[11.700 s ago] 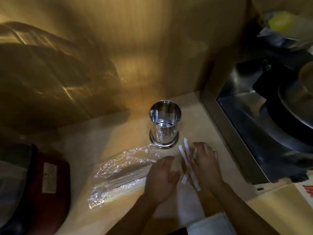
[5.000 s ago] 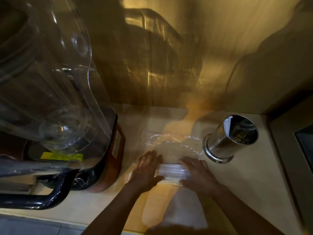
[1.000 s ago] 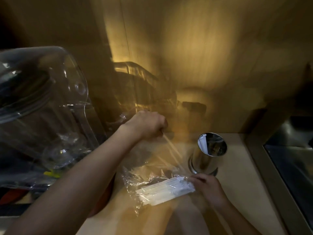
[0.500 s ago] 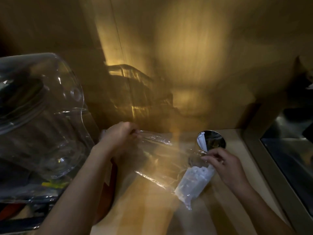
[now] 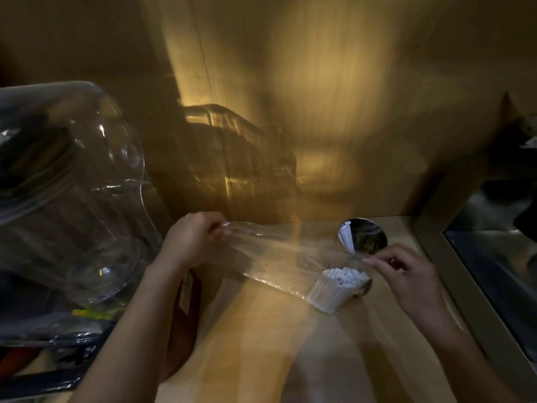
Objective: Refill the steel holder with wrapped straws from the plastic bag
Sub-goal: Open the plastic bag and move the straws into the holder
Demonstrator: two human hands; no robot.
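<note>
The clear plastic bag (image 5: 279,251) is stretched above the wooden counter between my two hands. My left hand (image 5: 193,239) grips its left end in a fist. My right hand (image 5: 406,271) pinches the bag's right edge with its fingertips. A bundle of white wrapped straws (image 5: 334,286) sits upright in the bag's lower right corner, ends facing up. Just behind it stands the steel holder (image 5: 363,237), its round mouth visible, with a white strip showing inside at its left wall. The holder's base is mostly hidden by the straws and my right hand.
A large clear blender jar (image 5: 66,181) on a dark red base (image 5: 186,315) fills the left side. A wooden wall (image 5: 319,112) rises behind the counter (image 5: 261,344). A steel sink or recess (image 5: 494,263) lies at the right, past a raised rim.
My left hand has lowered and pulled the bag taut to the left. The straw bundle has slid to the bag's right corner and stands upright beside the holder, my right hand pinching the bag edge.
</note>
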